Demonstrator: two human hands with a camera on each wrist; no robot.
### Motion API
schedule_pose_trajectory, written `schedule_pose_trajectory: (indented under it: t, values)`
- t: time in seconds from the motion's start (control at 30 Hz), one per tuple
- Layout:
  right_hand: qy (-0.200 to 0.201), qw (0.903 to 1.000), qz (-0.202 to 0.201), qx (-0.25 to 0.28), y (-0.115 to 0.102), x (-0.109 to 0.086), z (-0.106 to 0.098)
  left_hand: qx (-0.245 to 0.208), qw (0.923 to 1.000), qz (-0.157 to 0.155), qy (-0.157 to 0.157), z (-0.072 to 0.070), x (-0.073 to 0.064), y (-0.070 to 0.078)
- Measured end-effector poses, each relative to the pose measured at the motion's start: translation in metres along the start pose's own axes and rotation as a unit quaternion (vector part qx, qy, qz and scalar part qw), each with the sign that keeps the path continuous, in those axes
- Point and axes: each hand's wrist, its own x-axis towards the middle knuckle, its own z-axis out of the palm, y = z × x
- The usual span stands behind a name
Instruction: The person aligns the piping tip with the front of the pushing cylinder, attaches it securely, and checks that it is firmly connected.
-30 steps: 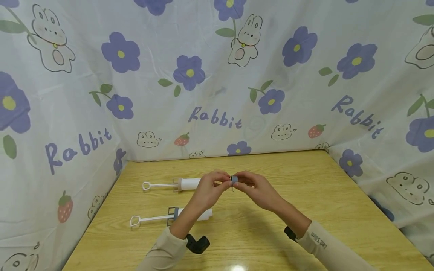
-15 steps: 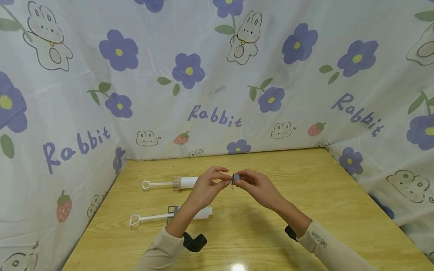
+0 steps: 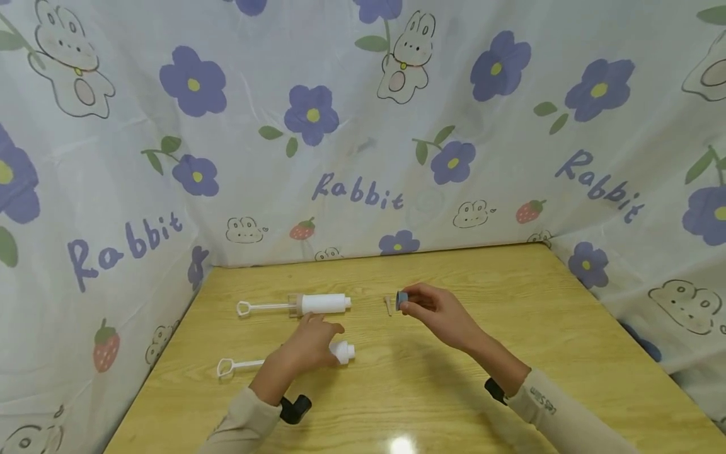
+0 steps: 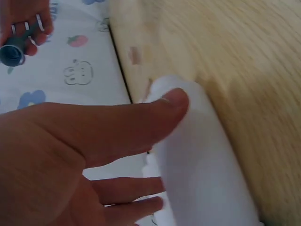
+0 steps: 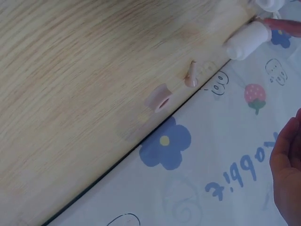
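Note:
My left hand (image 3: 309,343) reaches over the near white plunger tube (image 3: 345,353), fingers spread about its barrel. In the left wrist view the thumb lies across the white barrel (image 4: 200,155); firm contact is unclear. My right hand (image 3: 448,318) is raised and pinches a blue-grey cap (image 3: 402,300). The left wrist view shows a funnel-shaped blue-grey piece (image 4: 13,52) with a narrow stem in that hand. A small beige nozzle (image 3: 388,306) lies on the table left of the right hand. A beige ring (image 5: 160,98) sits near the nozzle in the right wrist view.
A second white plunger tube (image 3: 326,304) with a beige collar lies behind the near one, its handle (image 3: 244,308) to the left. Both rest on the wood-grain table (image 3: 431,391). A rabbit-and-flower cloth (image 3: 363,126) stands at the back and sides.
My left hand has left the blue-grey cap and moved left and nearer, down to the near plunger tube. The right hand still holds the cap, shifted slightly right. The beige nozzle shows plainly now.

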Motion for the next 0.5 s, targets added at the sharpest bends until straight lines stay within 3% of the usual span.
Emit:
schedule_pose_trajectory:
  t: [0.13,0.3,0.5]
  values:
    - [-0.005,1.0,0.002,0.0,0.002,-0.001,-0.001,0.016,0.9998,-0.013,-0.009,0.011,0.0,-0.004]
    - [-0.006,1.0,0.0,0.002,0.005,-0.001,-0.002,0.01,0.9999,-0.012,-0.007,0.014,0.001,-0.004]
    - [-0.001,1.0,-0.006,0.001,0.007,-0.002,-0.005,-0.005,0.9995,0.014,0.027,-0.003,0.001,0.002]
